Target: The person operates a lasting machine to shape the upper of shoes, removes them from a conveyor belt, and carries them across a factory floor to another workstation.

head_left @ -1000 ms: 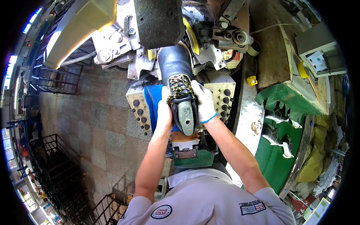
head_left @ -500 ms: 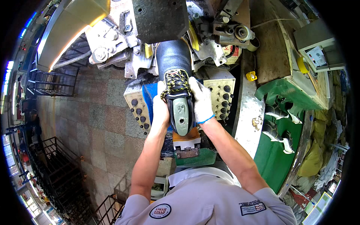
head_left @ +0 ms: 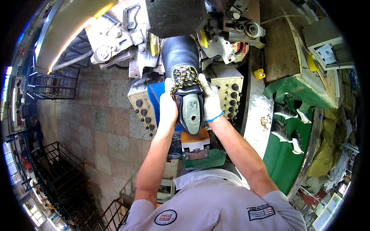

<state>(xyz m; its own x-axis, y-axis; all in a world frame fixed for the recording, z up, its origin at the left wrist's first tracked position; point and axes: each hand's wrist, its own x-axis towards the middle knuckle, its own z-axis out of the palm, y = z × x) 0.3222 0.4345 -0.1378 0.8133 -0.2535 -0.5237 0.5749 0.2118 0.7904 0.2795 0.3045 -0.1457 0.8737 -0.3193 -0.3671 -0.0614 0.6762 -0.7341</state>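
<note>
Between my two gloved hands is a black leather shoe upper point(head_left: 179, 56) with black and yellow laces point(head_left: 185, 80), drawn over a grey-green shoe last point(head_left: 191, 111). Its toe lies under the dark metal block of the lasting machine point(head_left: 175, 17), and its heel points toward me. My left hand point(head_left: 168, 101) is closed against the upper's left side. Along the right side my right hand point(head_left: 211, 99), in a white glove with a blue cuff edge, grips it too. Just below the heel sits an orange-brown pad point(head_left: 195, 136) on a metal bracket.
Control boxes with black knobs point(head_left: 227, 92) flank the shoe. On the right, several black-and-white shoe uppers point(head_left: 283, 131) lie on a green conveyor point(head_left: 275, 165). Dark metal racks point(head_left: 63, 181) stand on the tiled floor at left. A lit lamp housing point(head_left: 71, 32) hangs upper left.
The view has shifted slightly. The heel end of the shoe and last has swung a little to the right, and both hands have gone with it, still gripping.
</note>
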